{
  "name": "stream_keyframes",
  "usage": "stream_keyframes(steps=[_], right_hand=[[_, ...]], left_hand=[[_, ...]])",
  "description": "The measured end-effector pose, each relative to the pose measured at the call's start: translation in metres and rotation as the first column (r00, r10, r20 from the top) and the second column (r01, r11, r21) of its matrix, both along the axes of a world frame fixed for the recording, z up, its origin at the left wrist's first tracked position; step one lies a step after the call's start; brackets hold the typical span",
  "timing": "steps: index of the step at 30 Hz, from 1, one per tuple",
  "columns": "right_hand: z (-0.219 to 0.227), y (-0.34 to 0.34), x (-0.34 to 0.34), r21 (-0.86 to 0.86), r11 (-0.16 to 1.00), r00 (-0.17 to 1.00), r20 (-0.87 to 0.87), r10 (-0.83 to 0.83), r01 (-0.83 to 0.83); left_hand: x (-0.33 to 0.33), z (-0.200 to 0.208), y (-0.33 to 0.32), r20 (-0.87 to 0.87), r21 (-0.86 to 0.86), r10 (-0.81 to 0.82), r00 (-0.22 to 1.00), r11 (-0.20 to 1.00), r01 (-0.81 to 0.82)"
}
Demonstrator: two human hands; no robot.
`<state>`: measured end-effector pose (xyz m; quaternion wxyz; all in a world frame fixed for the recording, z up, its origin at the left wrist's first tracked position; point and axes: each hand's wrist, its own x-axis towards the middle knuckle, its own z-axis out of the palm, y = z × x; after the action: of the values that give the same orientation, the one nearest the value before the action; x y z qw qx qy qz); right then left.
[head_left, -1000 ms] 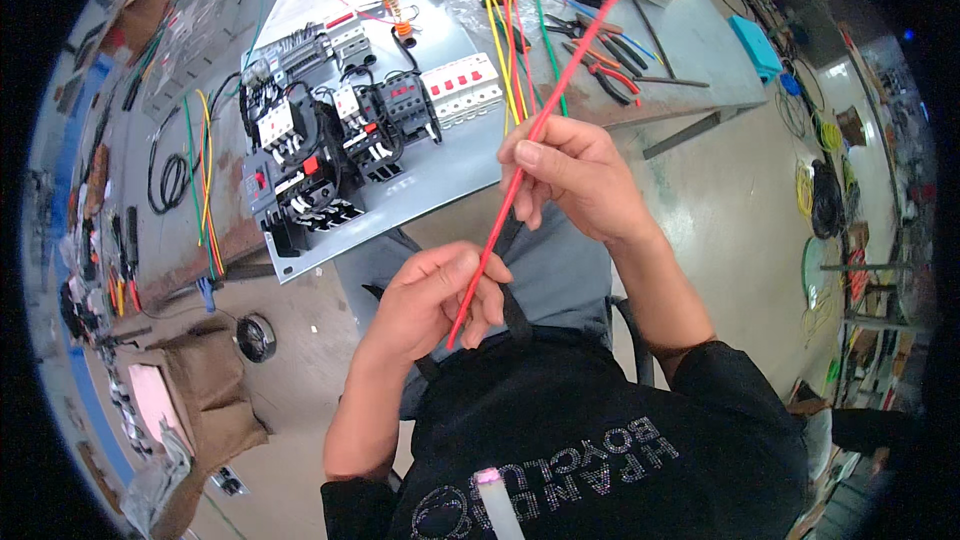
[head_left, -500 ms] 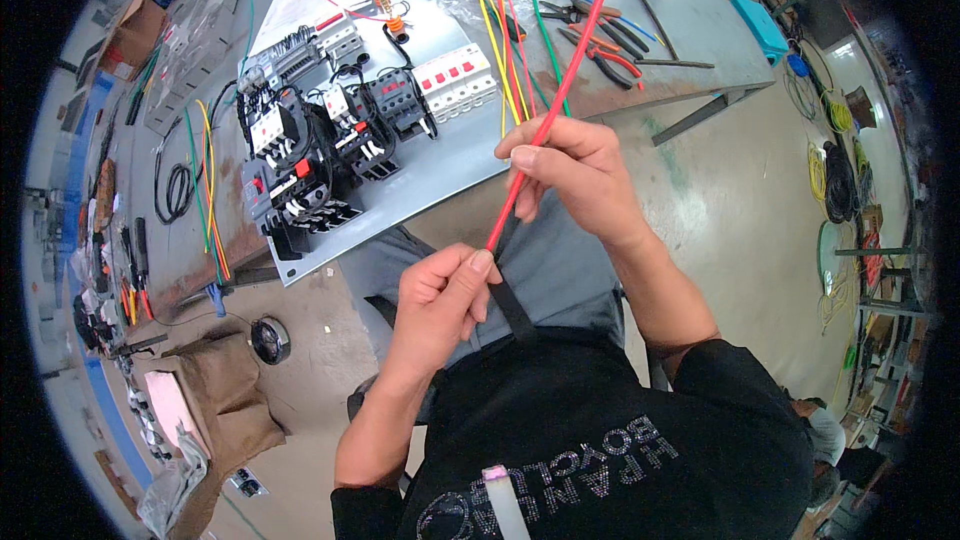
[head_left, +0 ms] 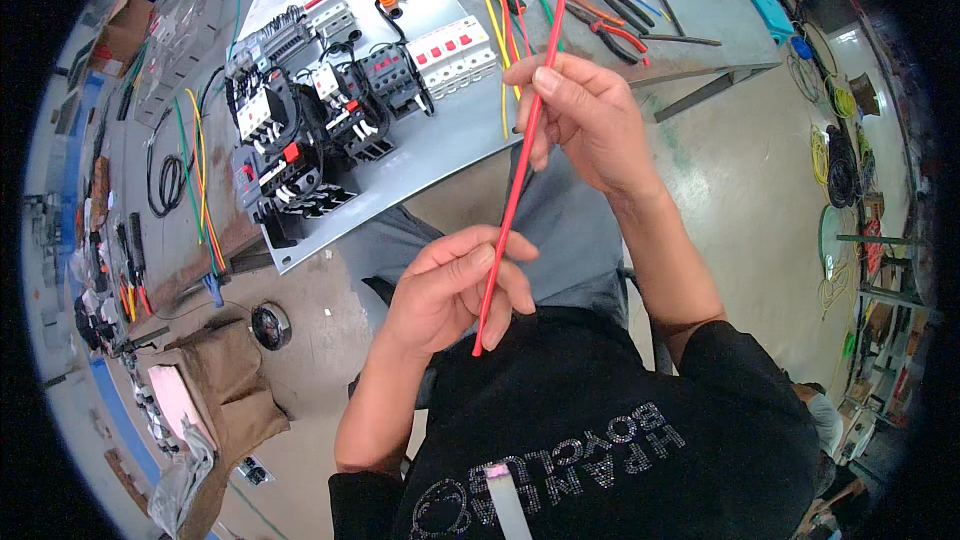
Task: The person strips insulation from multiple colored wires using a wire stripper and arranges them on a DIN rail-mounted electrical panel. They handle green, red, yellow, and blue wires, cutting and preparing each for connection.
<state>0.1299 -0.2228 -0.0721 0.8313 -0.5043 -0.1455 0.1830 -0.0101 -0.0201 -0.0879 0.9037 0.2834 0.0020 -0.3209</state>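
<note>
A long, slim red tube (head_left: 521, 175), wire-like in thickness, runs steeply down from the top of the view, leaning slightly left. My right hand (head_left: 585, 120) pinches it between thumb and fingers at the near edge of the table. Lower down, my left hand (head_left: 460, 285) holds it loosely: the thumb rests by its side and the curled fingers lie behind. The tube's cut lower end (head_left: 477, 350) sticks out below the left hand, in front of my black shirt. Whether it is hollow I cannot tell.
A metal mounting plate (head_left: 400, 175) carries contactors (head_left: 392, 80), a white breaker block (head_left: 452, 55) and black wiring. Yellow wires (head_left: 490, 5) overhang its right side. Pliers (head_left: 618, 38) lie at the table's far right. Left stand more coloured wires (head_left: 203, 180) and a black cable coil (head_left: 172, 185).
The left hand has loosened its pinch, and the tube's lower end now shows below its fingers. My right hand has moved up a little. The bench has shifted slightly upward in view.
</note>
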Motion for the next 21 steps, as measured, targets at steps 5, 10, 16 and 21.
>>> stream_keyframes(steps=[5,10,16,21], right_hand=[[-0.003,0.012,0.001,0.022,1.0,0.995,-0.095,-0.008,0.01],[-0.005,0.019,-0.004,0.078,0.996,0.995,-0.082,0.059,-0.053],[-0.008,0.023,0.009,0.2,0.977,0.994,-0.062,0.092,-0.078],[-0.012,0.018,0.022,0.213,0.973,0.995,-0.003,0.095,-0.093]], left_hand=[[-0.003,-0.006,0.002,0.025,-0.136,-0.038,0.999,0.99,0.041],[-0.008,-0.019,-0.003,0.086,-0.175,-0.081,0.993,0.98,0.095],[-0.008,-0.014,-0.012,0.095,-0.122,-0.038,0.995,0.991,0.05],[-0.009,-0.017,-0.005,0.121,-0.172,-0.089,0.989,0.979,0.109]])
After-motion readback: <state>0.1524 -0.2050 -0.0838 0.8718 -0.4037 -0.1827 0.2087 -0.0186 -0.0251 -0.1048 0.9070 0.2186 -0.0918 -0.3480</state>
